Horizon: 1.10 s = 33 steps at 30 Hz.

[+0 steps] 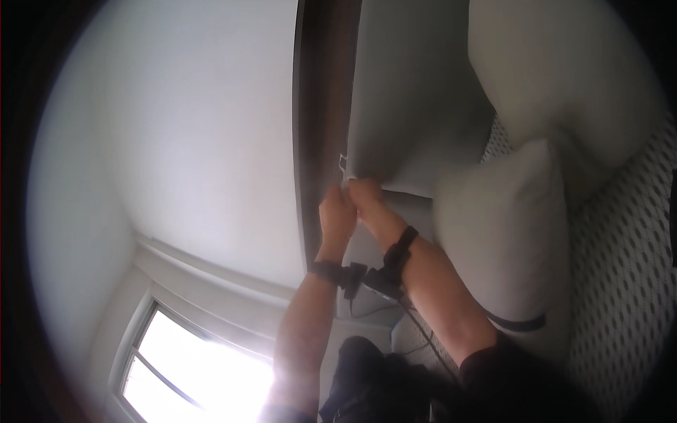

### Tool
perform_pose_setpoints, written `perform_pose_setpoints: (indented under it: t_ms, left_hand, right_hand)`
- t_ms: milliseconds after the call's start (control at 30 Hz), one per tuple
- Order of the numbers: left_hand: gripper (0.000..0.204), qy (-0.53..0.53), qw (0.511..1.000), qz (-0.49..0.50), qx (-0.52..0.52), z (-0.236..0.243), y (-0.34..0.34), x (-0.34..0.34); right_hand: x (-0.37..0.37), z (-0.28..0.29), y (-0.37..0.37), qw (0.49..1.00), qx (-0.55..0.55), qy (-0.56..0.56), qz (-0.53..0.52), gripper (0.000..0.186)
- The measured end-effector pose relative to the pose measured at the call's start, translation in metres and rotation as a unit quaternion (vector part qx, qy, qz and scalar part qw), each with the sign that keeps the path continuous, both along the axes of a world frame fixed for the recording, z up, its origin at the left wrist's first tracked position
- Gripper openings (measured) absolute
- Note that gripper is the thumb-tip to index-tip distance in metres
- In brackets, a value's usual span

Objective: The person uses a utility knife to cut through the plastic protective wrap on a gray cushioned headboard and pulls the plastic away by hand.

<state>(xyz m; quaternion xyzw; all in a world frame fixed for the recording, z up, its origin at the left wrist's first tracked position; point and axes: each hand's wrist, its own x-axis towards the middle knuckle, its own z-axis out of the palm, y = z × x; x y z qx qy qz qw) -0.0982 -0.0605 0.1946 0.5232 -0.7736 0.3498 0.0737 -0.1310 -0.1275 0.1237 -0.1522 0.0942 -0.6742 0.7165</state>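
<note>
Both hands meet at the lower corner of an upright grey padded panel (416, 99), beside a dark wooden strip (321, 92) on the wall. My left hand (338, 213) is closed, its fingers curled toward the panel's edge. Touching it, my right hand (365, 196) is closed at the panel's corner. What lies between the fingers is hidden. Just above the hands, a small whitish loop-like piece (343, 162) shows at the gap between the strip and the panel; its kind is unclear. Black straps with small dark units (345, 273) circle both wrists.
A pale cushion (504, 225) stands right of my right forearm, and a larger one (557, 70) leans behind it. Both rest on patterned fabric (620, 282). Dark cables (423, 328) hang below my wrists. A bright window (190, 366) is at lower left.
</note>
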Motion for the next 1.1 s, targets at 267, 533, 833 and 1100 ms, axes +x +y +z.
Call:
perform_pose_setpoints:
  t_ms: [267, 533, 833, 1100]
  left_hand:
    - [0.027, -0.186, 0.982, 0.016, 0.003, 0.041, -0.031, -0.003]
    - [0.026, -0.024, 0.950, 0.280, 0.137, 0.052, -0.077, -0.036]
    - [0.027, -0.317, 0.931, 0.084, 0.163, 0.051, -0.071, -0.001]
    - [0.023, -0.237, 0.944, 0.194, 0.123, 0.034, -0.086, 0.008]
  right_hand:
    - [0.005, -0.007, -0.007, 0.945, -0.073, 0.219, -0.231, 0.036]
    - [0.000, -0.009, 0.009, 0.918, -0.053, 0.221, -0.324, 0.037]
    - [0.016, -0.012, 0.007, 0.932, -0.044, 0.234, -0.274, 0.034]
    - [0.022, -0.019, 0.006, 0.943, -0.024, 0.181, -0.277, 0.030]
